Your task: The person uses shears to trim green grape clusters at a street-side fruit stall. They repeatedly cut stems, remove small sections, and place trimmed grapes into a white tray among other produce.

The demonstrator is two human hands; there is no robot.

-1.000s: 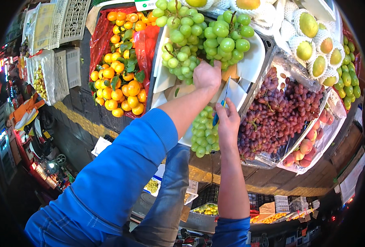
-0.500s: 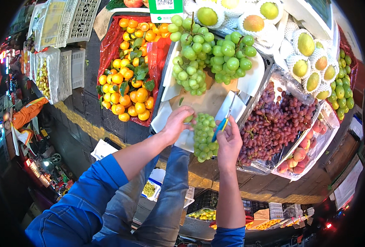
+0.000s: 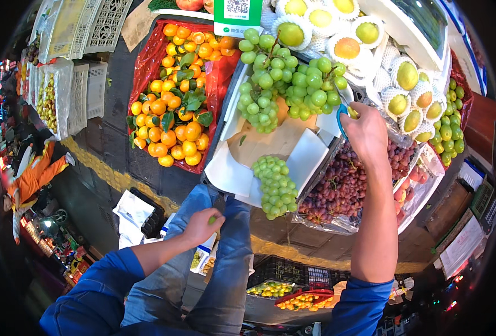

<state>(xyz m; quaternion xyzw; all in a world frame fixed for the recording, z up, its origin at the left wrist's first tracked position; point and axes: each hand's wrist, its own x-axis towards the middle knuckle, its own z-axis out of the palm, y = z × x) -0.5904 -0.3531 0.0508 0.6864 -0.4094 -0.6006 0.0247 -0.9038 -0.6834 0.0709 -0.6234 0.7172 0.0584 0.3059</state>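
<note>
My left hand (image 3: 202, 226) is low over my jeans, fingers curled round a small green grape (image 3: 212, 220). At upper right my right hand (image 3: 360, 129) is closed on blue-handled scissors (image 3: 342, 120), next to the big green grape bunches (image 3: 315, 87) in a white box (image 3: 226, 171). The scissors' blades are hard to make out there. A smaller green bunch (image 3: 273, 187) lies at the box's near end. A cardboard piece (image 3: 265, 143) shows in the middle of the box.
Mandarins (image 3: 189, 148) in red plastic stand left, red grapes (image 3: 326, 196) right, wrapped pears (image 3: 407, 75) upper right, with a sign (image 3: 229, 19) at the top. A person in orange (image 3: 42, 173) is at far left. Crates (image 3: 281, 271) lie below.
My left hand has moved down from the grape box toward my legs. My right hand has carried the scissors up and to the right, beside the large bunches.
</note>
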